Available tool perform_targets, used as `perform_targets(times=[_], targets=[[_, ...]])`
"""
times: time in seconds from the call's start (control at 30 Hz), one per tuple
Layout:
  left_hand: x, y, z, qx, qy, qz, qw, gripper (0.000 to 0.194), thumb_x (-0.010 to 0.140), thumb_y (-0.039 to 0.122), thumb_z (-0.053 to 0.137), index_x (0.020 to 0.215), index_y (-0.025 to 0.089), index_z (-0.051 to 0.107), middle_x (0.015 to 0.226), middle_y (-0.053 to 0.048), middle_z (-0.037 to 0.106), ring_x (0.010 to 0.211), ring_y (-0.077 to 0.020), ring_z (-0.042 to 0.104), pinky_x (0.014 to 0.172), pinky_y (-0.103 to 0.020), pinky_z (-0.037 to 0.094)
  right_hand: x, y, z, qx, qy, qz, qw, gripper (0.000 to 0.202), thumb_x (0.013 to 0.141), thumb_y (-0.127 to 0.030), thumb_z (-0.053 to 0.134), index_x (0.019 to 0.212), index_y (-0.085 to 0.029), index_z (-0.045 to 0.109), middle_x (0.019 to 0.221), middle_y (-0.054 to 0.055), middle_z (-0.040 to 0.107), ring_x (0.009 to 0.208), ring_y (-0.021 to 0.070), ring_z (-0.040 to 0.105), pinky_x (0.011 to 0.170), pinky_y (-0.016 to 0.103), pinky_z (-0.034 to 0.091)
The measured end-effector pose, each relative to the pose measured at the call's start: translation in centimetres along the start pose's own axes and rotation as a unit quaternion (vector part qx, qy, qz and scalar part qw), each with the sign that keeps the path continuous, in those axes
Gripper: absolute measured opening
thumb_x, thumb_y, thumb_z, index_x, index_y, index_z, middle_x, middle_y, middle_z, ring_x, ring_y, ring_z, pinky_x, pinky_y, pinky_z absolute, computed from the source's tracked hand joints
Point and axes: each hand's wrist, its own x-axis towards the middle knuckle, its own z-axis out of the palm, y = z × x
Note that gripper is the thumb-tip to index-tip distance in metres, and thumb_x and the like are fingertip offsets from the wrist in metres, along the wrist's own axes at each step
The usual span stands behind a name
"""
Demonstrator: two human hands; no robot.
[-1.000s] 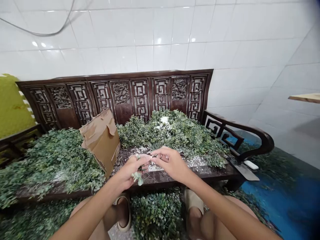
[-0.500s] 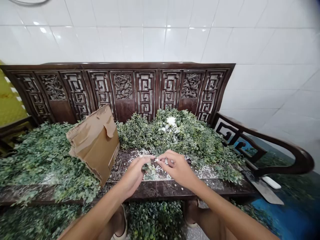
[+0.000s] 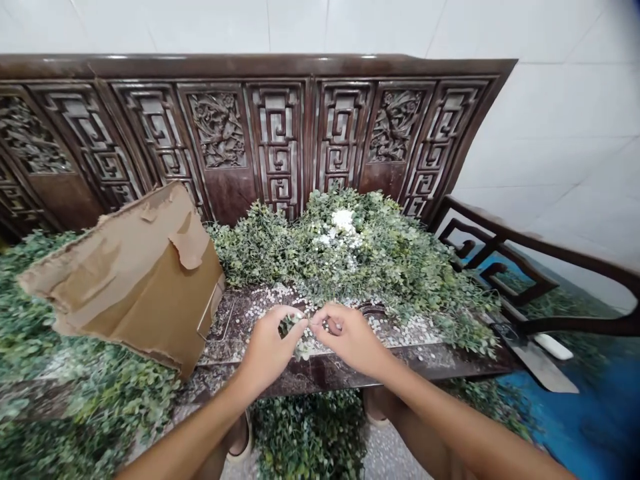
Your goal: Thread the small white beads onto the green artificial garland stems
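Observation:
My left hand [image 3: 274,343] and my right hand [image 3: 347,337] meet fingertip to fingertip above the front of a dark wooden bench [image 3: 320,373]. Each has thumb and forefinger pinched together. A small green leafy sprig [image 3: 302,348] hangs at my left fingers, partly hidden by them. What my right fingertips pinch is too small to make out. Small white discs [image 3: 413,330] lie scattered on the seat around both hands. Behind them rises a pile of green artificial foliage [image 3: 390,260] with a heap of white pieces [image 3: 343,221] on top.
A torn cardboard box [image 3: 165,293] stands at the left on the bench. More foliage [image 3: 110,393] lies left of it and on the floor [image 3: 310,433] between the legs. A flat metal blade [image 3: 545,367] and a white case [image 3: 553,347] sit at the right by the armrest [image 3: 560,253].
The view has tilted down and moved closer to the bench. The left thumb now meets the forefinger in a pinch, and the sprig is more hidden behind the left fingers.

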Motion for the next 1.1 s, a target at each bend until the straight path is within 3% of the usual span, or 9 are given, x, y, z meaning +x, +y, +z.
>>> perform_targets(times=[0.17,0.5,0.77,1.1], targets=[[0.5,0.3,0.1,0.055,-0.011,-0.024,0.998,0.017,0.077,0.03,0.061,0.084,0.02,0.073,0.085,-0.002,0.074,0.081,-0.0219,0.064,0.076,-0.028,0.044,0.8,-0.1,-0.2,-0.03,0.024,-0.014,0.999,0.01,0.079,-0.018,0.06,0.073,-0.021,0.068,0.059,-0.003,0.05,0.055,0.0123,0.042,0.057,0.025,0.032],[0.5,1.0,0.2,0.065,0.019,-0.034,0.997,0.013,0.072,0.024,0.058,0.076,0.018,0.069,0.075,-0.002,0.072,0.073,-0.0197,0.063,0.069,-0.026,0.044,1.3,-0.3,0.5,-0.034,0.046,-0.047,0.997,0.013,0.079,-0.015,0.06,0.078,-0.021,0.071,0.058,-0.004,0.048,0.055,0.0119,0.043,0.058,0.025,0.034],[0.4,1.6,0.0,0.074,0.004,-0.051,0.996,0.016,0.078,0.028,0.051,0.076,0.019,0.064,0.074,0.001,0.067,0.069,-0.0167,0.06,0.066,-0.025,0.043,0.8,-0.7,0.3,0.017,0.033,0.006,0.999,0.013,0.083,-0.023,0.057,0.081,-0.019,0.069,0.054,-0.006,0.043,0.052,0.0106,0.038,0.052,0.022,0.031],[0.5,1.8,0.5,0.068,0.003,-0.025,0.997,0.014,0.076,0.026,0.052,0.071,0.018,0.063,0.071,0.001,0.066,0.07,-0.0164,0.059,0.066,-0.025,0.043,0.7,-0.6,0.1,0.027,0.041,0.005,0.999,0.012,0.081,-0.022,0.058,0.077,-0.018,0.069,0.053,-0.006,0.045,0.051,0.0097,0.038,0.053,0.022,0.031]])
